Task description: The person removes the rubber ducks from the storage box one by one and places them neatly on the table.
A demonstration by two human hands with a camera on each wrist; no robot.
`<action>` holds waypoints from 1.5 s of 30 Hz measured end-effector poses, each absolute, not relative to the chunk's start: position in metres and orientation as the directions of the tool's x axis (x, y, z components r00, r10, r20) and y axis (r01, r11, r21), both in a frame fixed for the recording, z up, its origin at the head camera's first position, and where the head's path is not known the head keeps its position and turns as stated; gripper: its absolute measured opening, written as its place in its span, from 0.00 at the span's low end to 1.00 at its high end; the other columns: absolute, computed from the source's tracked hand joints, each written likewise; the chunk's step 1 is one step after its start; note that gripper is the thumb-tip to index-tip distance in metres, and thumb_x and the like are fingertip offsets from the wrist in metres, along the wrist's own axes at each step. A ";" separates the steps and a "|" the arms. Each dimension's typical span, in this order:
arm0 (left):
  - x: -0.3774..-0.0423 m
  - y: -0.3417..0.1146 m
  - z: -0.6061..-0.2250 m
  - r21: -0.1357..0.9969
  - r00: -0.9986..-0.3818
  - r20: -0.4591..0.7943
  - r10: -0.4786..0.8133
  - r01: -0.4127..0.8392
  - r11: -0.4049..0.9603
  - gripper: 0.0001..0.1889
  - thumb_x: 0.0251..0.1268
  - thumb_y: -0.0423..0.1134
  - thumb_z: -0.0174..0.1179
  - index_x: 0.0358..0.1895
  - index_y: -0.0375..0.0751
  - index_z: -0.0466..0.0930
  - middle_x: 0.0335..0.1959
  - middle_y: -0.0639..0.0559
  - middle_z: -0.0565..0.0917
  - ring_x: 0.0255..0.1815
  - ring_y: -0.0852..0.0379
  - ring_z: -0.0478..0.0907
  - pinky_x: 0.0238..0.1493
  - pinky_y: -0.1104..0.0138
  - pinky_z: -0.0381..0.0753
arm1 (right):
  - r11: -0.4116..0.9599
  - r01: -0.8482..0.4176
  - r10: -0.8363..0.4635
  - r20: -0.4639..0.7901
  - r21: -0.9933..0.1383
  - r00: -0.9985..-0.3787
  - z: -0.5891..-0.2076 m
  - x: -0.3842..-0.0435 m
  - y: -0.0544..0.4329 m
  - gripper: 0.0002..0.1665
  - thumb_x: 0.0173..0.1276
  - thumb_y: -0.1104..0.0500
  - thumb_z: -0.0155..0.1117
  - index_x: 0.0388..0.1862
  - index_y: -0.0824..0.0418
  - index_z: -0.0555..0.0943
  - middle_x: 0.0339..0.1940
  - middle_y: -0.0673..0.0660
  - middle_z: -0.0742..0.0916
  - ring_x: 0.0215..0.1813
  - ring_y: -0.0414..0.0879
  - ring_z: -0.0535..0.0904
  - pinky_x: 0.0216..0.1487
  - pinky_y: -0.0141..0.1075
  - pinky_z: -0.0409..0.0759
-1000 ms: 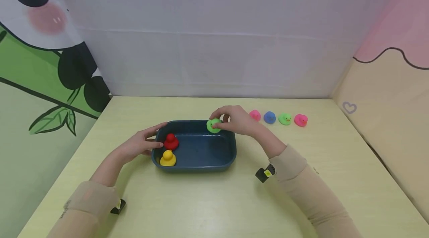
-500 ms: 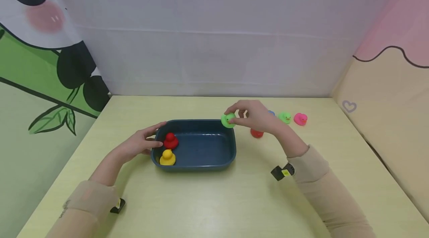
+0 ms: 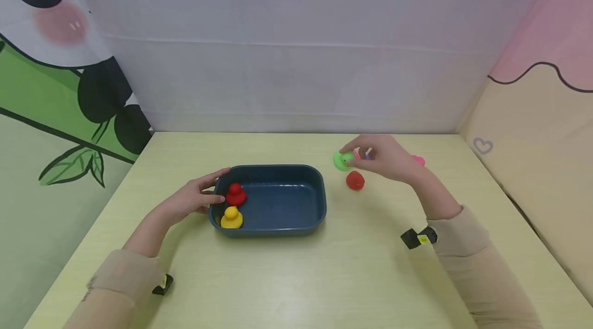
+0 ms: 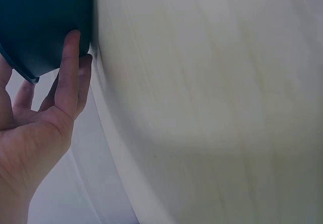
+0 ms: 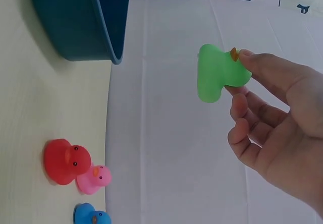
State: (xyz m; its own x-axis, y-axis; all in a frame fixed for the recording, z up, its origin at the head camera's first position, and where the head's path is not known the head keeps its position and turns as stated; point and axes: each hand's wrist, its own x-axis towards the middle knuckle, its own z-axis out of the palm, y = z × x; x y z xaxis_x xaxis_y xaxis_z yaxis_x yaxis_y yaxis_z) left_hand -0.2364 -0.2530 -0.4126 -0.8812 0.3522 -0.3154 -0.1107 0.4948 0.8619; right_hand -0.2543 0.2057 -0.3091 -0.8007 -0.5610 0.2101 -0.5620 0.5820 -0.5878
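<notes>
My left hand [image 3: 196, 196] holds the left end of a dark blue rectangular container [image 3: 278, 232], thumb at the rim. In the left wrist view, fingers [image 4: 68, 77] of that hand touch the container's outer wall. A red duck [image 3: 236, 195] and a yellow duck [image 3: 231, 218] sit inside at the left end. My right hand [image 3: 386, 158] pinches a green toy duck [image 5: 214, 72] between thumb and fingertips. It is held above the table, right of the container and apart from it. A second red duck [image 5: 65, 161] stands on the table below the right hand.
Beside that red duck stand a pink duck [image 5: 93, 178] and a blue duck [image 5: 91, 215]. Farther right, another pink duck [image 3: 418, 160] is mostly hidden by the right hand. A pale wall [image 3: 296, 87] closes off the table's back edge.
My right hand has moved right with the green duck, from over the container's back right corner to above the table. The red duck on the table has come into view. My left hand stays put.
</notes>
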 end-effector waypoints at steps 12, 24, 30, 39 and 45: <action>-0.237 -0.251 -0.414 0.866 -0.883 -0.318 0.346 -0.122 0.485 0.37 0.64 0.43 0.59 0.73 0.66 0.51 0.74 0.39 0.53 0.64 0.36 0.66 0.47 0.56 0.82 | 0.597 -0.543 -0.528 0.220 -0.590 -0.820 -0.324 -0.252 0.247 0.16 0.62 0.60 0.67 0.50 0.52 0.82 0.40 0.47 0.84 0.36 0.43 0.74 0.36 0.32 0.74; -0.237 -0.252 -0.412 0.864 -0.882 -0.320 0.346 -0.122 0.488 0.37 0.64 0.43 0.60 0.73 0.66 0.52 0.74 0.40 0.53 0.65 0.35 0.65 0.47 0.55 0.82 | 0.655 -0.503 -0.491 0.188 -0.564 -0.851 -0.355 -0.259 0.277 0.16 0.61 0.62 0.67 0.49 0.53 0.82 0.41 0.49 0.83 0.35 0.46 0.74 0.35 0.33 0.76; -0.237 -0.252 -0.411 0.862 -0.881 -0.323 0.346 -0.123 0.492 0.37 0.64 0.43 0.60 0.73 0.66 0.52 0.74 0.38 0.52 0.65 0.35 0.65 0.47 0.55 0.82 | 0.676 -0.467 -0.469 0.156 -0.570 -0.869 -0.374 -0.264 0.285 0.16 0.61 0.64 0.67 0.48 0.54 0.82 0.42 0.50 0.84 0.35 0.46 0.75 0.34 0.32 0.78; -0.232 -0.252 -0.405 0.855 -0.881 -0.323 0.346 -0.114 0.507 0.38 0.64 0.43 0.60 0.74 0.64 0.50 0.74 0.37 0.51 0.65 0.34 0.64 0.47 0.55 0.82 | 0.671 -0.420 -0.461 0.099 -0.612 -0.882 -0.398 -0.272 0.290 0.16 0.61 0.63 0.67 0.49 0.58 0.82 0.43 0.54 0.84 0.37 0.48 0.74 0.33 0.31 0.77; -0.230 -0.251 -0.402 0.851 -0.882 -0.325 0.340 -0.116 0.512 0.38 0.64 0.43 0.60 0.74 0.65 0.50 0.74 0.38 0.51 0.66 0.34 0.63 0.46 0.55 0.82 | 0.696 -0.395 -0.440 0.079 -0.599 -0.895 -0.409 -0.274 0.294 0.16 0.62 0.63 0.66 0.50 0.58 0.82 0.42 0.53 0.83 0.38 0.48 0.74 0.34 0.32 0.77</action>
State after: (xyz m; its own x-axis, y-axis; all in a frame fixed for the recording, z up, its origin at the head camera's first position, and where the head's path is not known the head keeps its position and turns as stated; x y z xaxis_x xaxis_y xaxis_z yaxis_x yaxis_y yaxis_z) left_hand -0.2303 -0.2511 -0.4022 -0.8825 0.3398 -0.3252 -0.1163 0.5123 0.8509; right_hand -0.2738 0.2935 -0.4089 -0.8946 -0.4399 0.0789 -0.3952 0.6963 -0.5992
